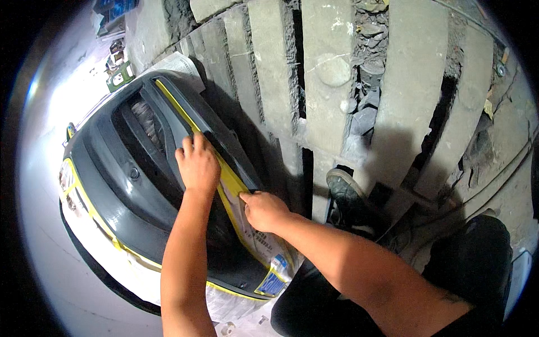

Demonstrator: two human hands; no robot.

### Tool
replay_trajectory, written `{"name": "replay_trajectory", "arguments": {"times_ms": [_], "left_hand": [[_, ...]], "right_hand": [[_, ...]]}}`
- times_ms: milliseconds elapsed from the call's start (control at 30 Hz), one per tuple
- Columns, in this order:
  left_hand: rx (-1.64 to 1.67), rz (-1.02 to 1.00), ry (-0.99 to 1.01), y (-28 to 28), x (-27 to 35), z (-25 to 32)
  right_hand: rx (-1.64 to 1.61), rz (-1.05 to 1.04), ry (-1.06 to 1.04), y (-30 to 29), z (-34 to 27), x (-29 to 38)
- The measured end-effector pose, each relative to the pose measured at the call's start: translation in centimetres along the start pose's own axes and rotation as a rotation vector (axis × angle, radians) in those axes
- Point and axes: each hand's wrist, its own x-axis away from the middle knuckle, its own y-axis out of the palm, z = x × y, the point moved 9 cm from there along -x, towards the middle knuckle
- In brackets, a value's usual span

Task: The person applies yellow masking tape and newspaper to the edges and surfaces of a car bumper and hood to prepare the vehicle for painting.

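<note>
A dark moulded vehicle body part [139,202] lies before me, its edges lined with yellow masking tape [174,101] and printed masking paper [269,244]. My left hand [198,162] rests on a long ridge of the part, fingers curled over the tape line; its fingertips are partly hidden. Lower along the same strip, my right hand [265,210] has its thumb on the wide end of the tape and its fingers bent at the paper's edge. More paper [139,274] wraps the near left side. A blue printed patch [271,283] sits at the lower corner.
Concrete slabs [328,76] with rubble-filled gaps [366,113] stretch beyond the part. My shoe [345,189] stands on them. A green object [121,76] lies at the part's far left, beside brightly lit pale floor [46,261]. Dark cables [497,185] run along the right.
</note>
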Motion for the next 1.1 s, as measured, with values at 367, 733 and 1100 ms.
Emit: {"name": "replay_trajectory", "arguments": {"times_ms": [367, 733, 1100], "left_hand": [[-0.043, -0.389, -0.009, -0.2, 4.0, 2.7], [0.05, -0.348, 0.005, -0.4, 8.3, 5.0], [0.033, -0.455, 0.1, 0.0, 9.5, 5.7]], "right_hand": [[0.01, -0.005, 0.021, 0.1, 0.7, -0.7], [-0.063, -0.013, 0.003, 0.4, 0.9, -1.0], [-0.503, -0.267, 0.407, 0.7, 1.4, -0.8]]}}
